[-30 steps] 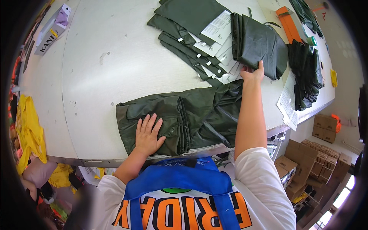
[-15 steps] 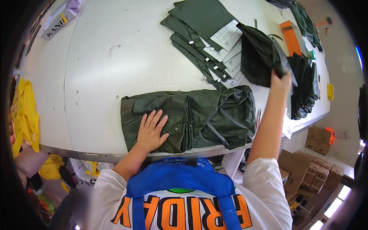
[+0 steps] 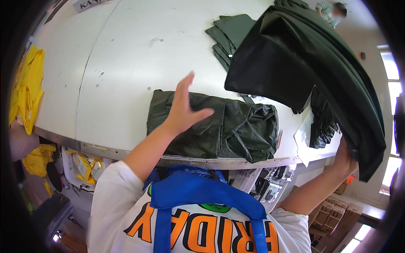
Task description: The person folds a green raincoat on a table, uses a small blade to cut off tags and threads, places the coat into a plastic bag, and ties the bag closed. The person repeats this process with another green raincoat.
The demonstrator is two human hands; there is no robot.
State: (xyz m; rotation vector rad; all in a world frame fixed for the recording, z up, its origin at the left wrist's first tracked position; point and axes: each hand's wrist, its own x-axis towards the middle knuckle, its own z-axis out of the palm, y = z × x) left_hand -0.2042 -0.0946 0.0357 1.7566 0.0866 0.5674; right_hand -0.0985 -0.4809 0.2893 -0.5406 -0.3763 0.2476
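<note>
A folded dark green garment [image 3: 249,135] of shiny cloth lies along the near edge of the table. Over its left part hovers my left hand [image 3: 183,111], fingers stretched and thumb spread, holding nothing. Out to the right, my right hand [image 3: 348,156] grips a second dark green garment [image 3: 291,55], raised and draped in a wide arc over the table's right side. The cloth partly hides those fingers. Behind it shows a stack of flat dark green pieces [image 3: 238,27], largely covered by the raised garment.
A white table [image 3: 122,59] spans the view. Dark bundled cloth [image 3: 322,122] and white paper [image 3: 301,139] lie at its right. Yellow cloth [image 3: 27,88] hangs at the left edge, above a white basket [image 3: 78,179]. Cartons [image 3: 337,215] stand lower right; another person [image 3: 331,14] is far right.
My right hand has swung the dark green garment up and outward to the right, spreading it out. My left hand has lifted off the folded garment.
</note>
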